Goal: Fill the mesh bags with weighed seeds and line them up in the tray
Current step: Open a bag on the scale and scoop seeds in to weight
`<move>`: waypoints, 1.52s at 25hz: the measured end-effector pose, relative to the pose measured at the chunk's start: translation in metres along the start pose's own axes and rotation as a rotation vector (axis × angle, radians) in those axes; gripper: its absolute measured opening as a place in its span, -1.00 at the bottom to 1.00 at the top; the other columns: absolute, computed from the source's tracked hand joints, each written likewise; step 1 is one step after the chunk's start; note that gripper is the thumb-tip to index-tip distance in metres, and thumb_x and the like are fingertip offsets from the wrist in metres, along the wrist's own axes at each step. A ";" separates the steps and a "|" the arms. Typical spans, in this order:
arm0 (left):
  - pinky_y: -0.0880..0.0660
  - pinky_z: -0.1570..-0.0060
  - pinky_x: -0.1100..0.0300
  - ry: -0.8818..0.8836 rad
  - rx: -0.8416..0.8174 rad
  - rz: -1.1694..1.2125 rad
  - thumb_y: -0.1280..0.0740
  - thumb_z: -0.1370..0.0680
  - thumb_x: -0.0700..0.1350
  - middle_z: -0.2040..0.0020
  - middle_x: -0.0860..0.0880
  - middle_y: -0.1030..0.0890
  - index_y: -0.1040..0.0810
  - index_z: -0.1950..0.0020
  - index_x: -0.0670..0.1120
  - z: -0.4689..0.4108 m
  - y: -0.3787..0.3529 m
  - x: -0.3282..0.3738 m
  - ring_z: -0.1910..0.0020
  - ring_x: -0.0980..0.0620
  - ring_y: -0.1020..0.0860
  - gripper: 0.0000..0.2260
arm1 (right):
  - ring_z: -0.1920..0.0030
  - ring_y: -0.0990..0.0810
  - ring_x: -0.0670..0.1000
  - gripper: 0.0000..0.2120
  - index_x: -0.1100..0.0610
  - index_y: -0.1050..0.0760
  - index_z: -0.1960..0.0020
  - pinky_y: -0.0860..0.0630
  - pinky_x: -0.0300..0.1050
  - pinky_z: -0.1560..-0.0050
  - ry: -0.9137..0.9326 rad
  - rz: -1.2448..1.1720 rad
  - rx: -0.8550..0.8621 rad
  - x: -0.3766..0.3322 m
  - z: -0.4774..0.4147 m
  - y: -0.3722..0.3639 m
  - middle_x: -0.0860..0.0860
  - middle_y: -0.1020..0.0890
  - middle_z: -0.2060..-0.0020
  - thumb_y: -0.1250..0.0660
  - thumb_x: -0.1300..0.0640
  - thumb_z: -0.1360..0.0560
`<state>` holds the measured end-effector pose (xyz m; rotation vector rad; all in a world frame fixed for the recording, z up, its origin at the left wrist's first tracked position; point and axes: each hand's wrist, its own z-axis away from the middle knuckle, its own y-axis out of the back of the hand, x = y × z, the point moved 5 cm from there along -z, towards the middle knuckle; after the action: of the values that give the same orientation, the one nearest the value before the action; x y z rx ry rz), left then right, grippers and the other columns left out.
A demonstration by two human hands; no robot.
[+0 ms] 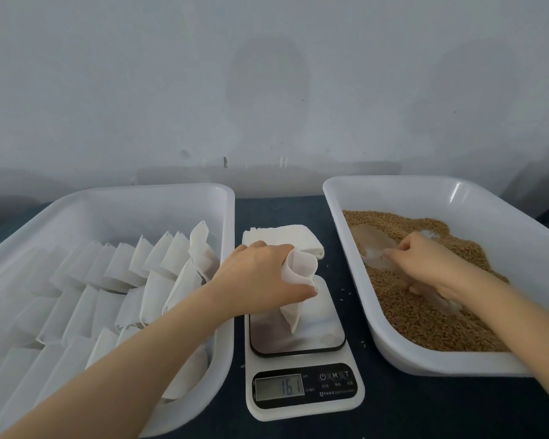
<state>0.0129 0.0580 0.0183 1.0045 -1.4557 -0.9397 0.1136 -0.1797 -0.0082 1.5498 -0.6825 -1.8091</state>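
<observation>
Head view: white mesh bag [298, 277], mouth open, hangs over scale [298, 359], bottom touching plate. Left hand [260, 277] fingers curl round bag's rim. Right hand [425, 264] fingers curl on clear scoop [374, 248], blurred, in brown seeds [425, 321] in right tray [393, 191]. Left tray [140, 204] holds rows of filled bags [124, 270]. Empty bag stack [282, 239] behind scale. Left forearm covers some rows.

Soft, even, fairly dim light. Faint grey shadows blotch the wall [267, 90] in the upper centre. A glare streak marks the right tray [455, 193] at its far rim. The right hand [425, 264] is motion-blurred. Wide-angle distortion bows the frame edges.
</observation>
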 end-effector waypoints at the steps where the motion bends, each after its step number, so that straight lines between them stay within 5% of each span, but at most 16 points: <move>1: -0.22 0.18 0.21 -0.002 0.002 0.002 -0.31 -0.39 0.31 0.17 0.13 -0.41 -0.49 -0.04 0.04 0.000 0.000 0.000 0.16 0.09 -0.34 -0.59 | 0.54 -0.55 0.00 -0.80 0.11 -0.42 0.09 -0.46 -0.23 0.57 -0.021 -0.042 -0.021 0.000 0.000 0.002 0.11 -0.65 0.41 -0.32 -0.01 -0.51; 5: -0.22 0.17 0.20 -0.007 0.007 0.012 -0.31 -0.39 0.31 0.19 0.15 -0.38 -0.50 -0.04 0.05 0.000 0.000 -0.001 0.19 0.14 -0.32 -0.59 | 0.49 -0.60 0.01 -0.76 0.12 -0.45 0.12 -0.43 -0.27 0.57 0.026 -0.056 0.019 -0.007 0.005 0.011 0.11 -0.65 0.36 -0.44 0.00 -0.43; 9: -0.20 0.24 0.25 -0.017 0.007 0.011 -0.31 -0.39 0.32 0.18 0.14 -0.40 -0.49 0.00 0.05 0.000 0.000 -0.001 0.24 0.22 -0.29 -0.61 | 0.48 -0.50 -0.08 -0.78 0.08 -0.39 0.12 -0.31 -0.28 0.64 0.221 0.210 0.259 -0.017 0.013 0.020 0.00 -0.56 0.34 -0.36 -0.03 -0.48; 13: -0.15 0.27 0.35 -0.032 0.001 0.019 -0.31 -0.39 0.31 0.19 0.14 -0.40 -0.46 0.05 0.07 0.000 0.000 -0.001 0.23 0.24 -0.30 -0.65 | 0.17 -0.56 0.03 -0.74 0.11 -0.46 -0.11 -0.48 -0.04 0.13 0.325 0.411 0.447 -0.023 0.016 0.035 0.01 -0.59 0.08 -0.29 -0.04 -0.53; 15: -0.17 0.27 0.31 -0.030 -0.005 0.015 -0.31 -0.40 0.31 0.20 0.14 -0.39 -0.44 0.09 0.08 -0.001 0.000 -0.001 0.23 0.23 -0.29 -0.67 | 0.04 -0.56 0.11 -0.77 0.10 -0.50 -0.13 -0.30 0.03 -0.12 0.402 0.453 0.560 -0.025 0.018 0.043 0.06 -0.62 0.01 -0.27 0.01 -0.54; 17: -0.18 0.27 0.30 -0.025 -0.007 0.017 -0.31 -0.39 0.31 0.20 0.13 -0.39 -0.42 0.12 0.09 0.000 0.000 -0.001 0.23 0.23 -0.30 -0.68 | -0.04 -0.52 0.13 -0.79 0.09 -0.52 -0.13 -0.15 -0.02 -0.13 0.455 0.438 0.631 -0.026 0.021 0.048 0.08 -0.62 -0.01 -0.26 0.07 -0.53; 22: -0.21 0.24 0.27 -0.017 -0.006 0.009 -0.30 -0.40 0.31 0.20 0.13 -0.39 -0.45 0.07 0.07 -0.001 -0.001 -0.001 0.22 0.19 -0.31 -0.66 | -0.25 -0.41 0.10 -0.75 0.05 -0.51 -0.20 -0.03 -0.06 -0.22 0.630 0.376 0.637 -0.036 0.027 0.051 0.01 -0.56 -0.15 -0.28 0.14 -0.52; 31: -0.24 0.14 0.15 -0.007 -0.016 -0.002 -0.27 -0.41 0.34 0.20 0.14 -0.40 -0.46 -0.01 0.08 -0.003 -0.003 -0.003 0.20 0.15 -0.33 -0.62 | -0.26 -0.38 0.03 -0.74 0.04 -0.52 -0.17 0.11 -0.23 -0.31 0.972 0.437 0.594 -0.051 0.049 0.042 -0.04 -0.55 -0.13 -0.23 0.16 -0.50; 38: -0.21 0.21 0.21 -0.051 -0.012 0.049 -0.25 -0.40 0.40 0.23 0.21 -0.39 -0.43 0.05 0.11 -0.003 -0.002 -0.002 0.21 0.24 -0.33 -0.61 | -0.18 -0.40 0.08 -0.74 0.09 -0.58 -0.10 -0.06 0.11 -0.28 1.082 0.581 0.622 -0.067 0.056 0.042 0.04 -0.57 -0.05 -0.39 0.30 -0.44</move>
<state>0.0164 0.0593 0.0159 0.9384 -1.5093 -0.9436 0.0699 -0.1577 0.0753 2.0898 -1.0012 -0.1917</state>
